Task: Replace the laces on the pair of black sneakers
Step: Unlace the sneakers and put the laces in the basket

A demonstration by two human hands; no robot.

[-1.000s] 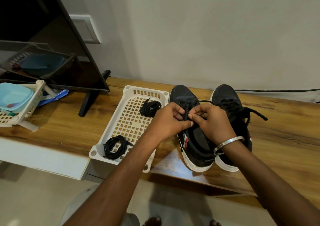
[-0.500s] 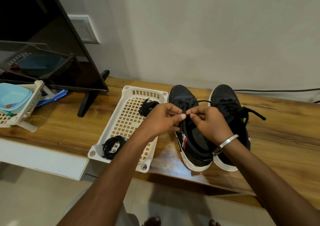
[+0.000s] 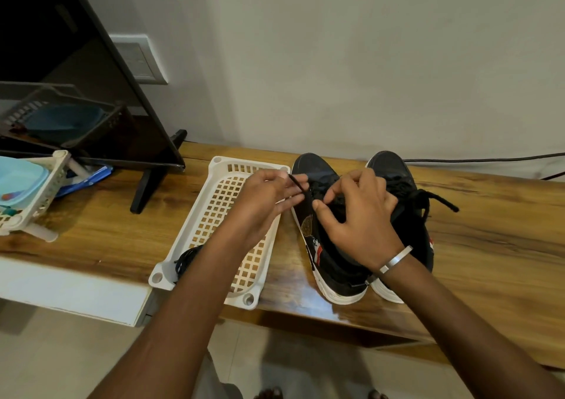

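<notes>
Two black sneakers with white soles stand side by side on the wooden bench, toes to the wall. My left hand (image 3: 269, 200) pinches the end of the black lace (image 3: 298, 184) of the left sneaker (image 3: 318, 239) and holds it out to the left over the basket rim. My right hand (image 3: 357, 218) rests over the left sneaker's lacing, fingers curled at the eyelets; what they hold is hidden. The right sneaker (image 3: 394, 169) is still laced, its lace ends (image 3: 440, 198) trailing right.
A white perforated basket (image 3: 214, 215) lies left of the sneakers with a black lace bundle (image 3: 186, 258) at its near end. Farther left stand a television (image 3: 76, 93) and a white rack with a blue tub (image 3: 18, 181). A cable (image 3: 489, 158) runs along the wall.
My left hand has pulled the lace end out to the left, away from the sneaker. The right hand has shifted forward over the eyelets. The far lace bundle in the basket is now hidden.
</notes>
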